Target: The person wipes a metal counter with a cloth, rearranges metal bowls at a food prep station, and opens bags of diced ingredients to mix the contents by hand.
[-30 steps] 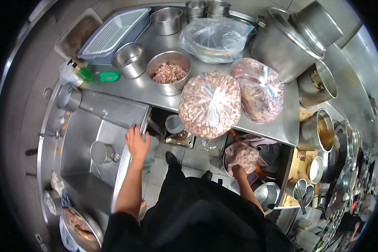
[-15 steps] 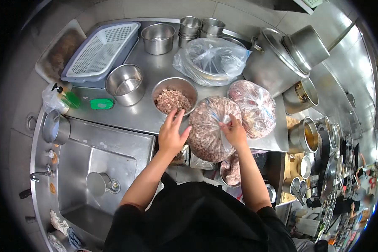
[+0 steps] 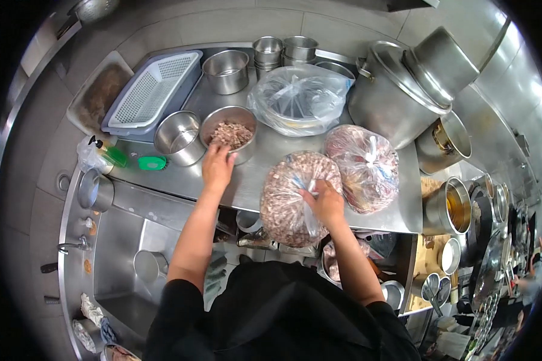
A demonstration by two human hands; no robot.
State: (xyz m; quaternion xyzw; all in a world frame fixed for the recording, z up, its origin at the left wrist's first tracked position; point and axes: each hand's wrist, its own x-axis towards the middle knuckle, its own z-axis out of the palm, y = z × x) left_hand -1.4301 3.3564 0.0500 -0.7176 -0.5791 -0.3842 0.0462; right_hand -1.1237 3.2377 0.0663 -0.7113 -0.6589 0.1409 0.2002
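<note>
My left hand (image 3: 217, 169) is at the near rim of a round steel pot (image 3: 250, 139), fingertips over the edge and thumb outside. Chopped, pinkish-brown meat (image 3: 233, 135) lies in that pot. With its fingers closed, my right hand (image 3: 326, 206) grips the gathered neck of a clear plastic bag (image 3: 292, 207) full of small diced meat pieces. The bag sits at the counter's front edge and bulges past it. Right behind it stands a second, tied bag of meat (image 3: 367, 171).
Left of the meat pot stands a steel pot (image 3: 179, 139), with a white basket (image 3: 153, 90) beyond. A plastic-covered bowl (image 3: 301, 99) and large stockpot (image 3: 382, 90) stand behind the bags. A sink (image 3: 120, 246) lies front left; a green brush (image 3: 152, 163) is near its edge.
The meat pot has shifted left with my left hand, closer to the other steel pot. My right hand stays on the bag's neck. The camera view has shifted slightly.
</note>
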